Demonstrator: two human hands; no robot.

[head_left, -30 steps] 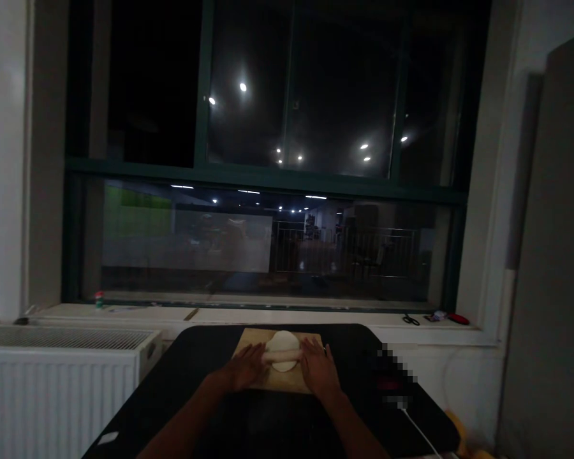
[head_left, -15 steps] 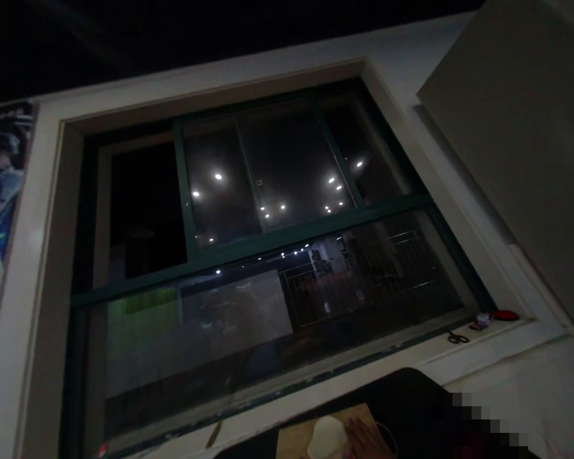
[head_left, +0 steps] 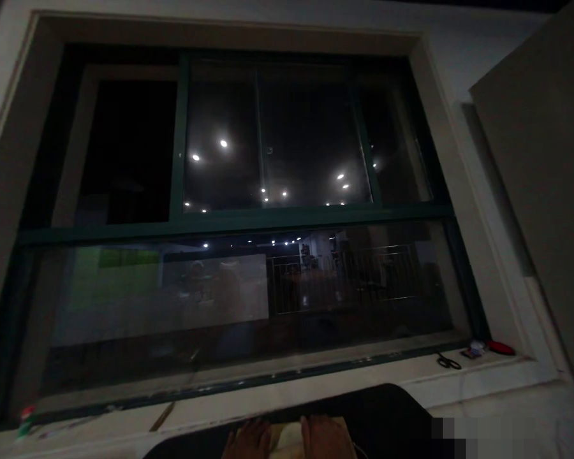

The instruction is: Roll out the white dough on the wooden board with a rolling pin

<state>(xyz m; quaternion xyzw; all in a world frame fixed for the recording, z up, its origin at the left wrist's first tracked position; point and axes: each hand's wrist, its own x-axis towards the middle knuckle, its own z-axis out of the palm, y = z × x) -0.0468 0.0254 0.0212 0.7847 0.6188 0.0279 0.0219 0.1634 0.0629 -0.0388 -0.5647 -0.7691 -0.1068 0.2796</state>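
Note:
At the bottom edge, a pale, flat piece that looks like dough (head_left: 289,437) lies on a light wooden board (head_left: 340,423). My left hand (head_left: 249,440) rests over the board's left part, beside the dough, with its fingers stretched forward. On the other side, my right hand (head_left: 326,437) lies at the dough's right edge, its fingers pointing away from me. The frame's lower edge cuts off both palms, and the light is dim. Whether anything lies beneath the hands is hidden.
The board is on a dark, round-cornered table (head_left: 377,408) against a windowsill (head_left: 249,398). Black-handled scissors (head_left: 448,362) and a red oval item (head_left: 500,347) lie on the sill's right. A small red-and-green item (head_left: 26,422) stands far left. A large green-framed window (head_left: 268,222) rises behind.
My view has turned and levelled, and the board sits lower in it. My left hand now shows at the board's left. My right hand remains by the dough.

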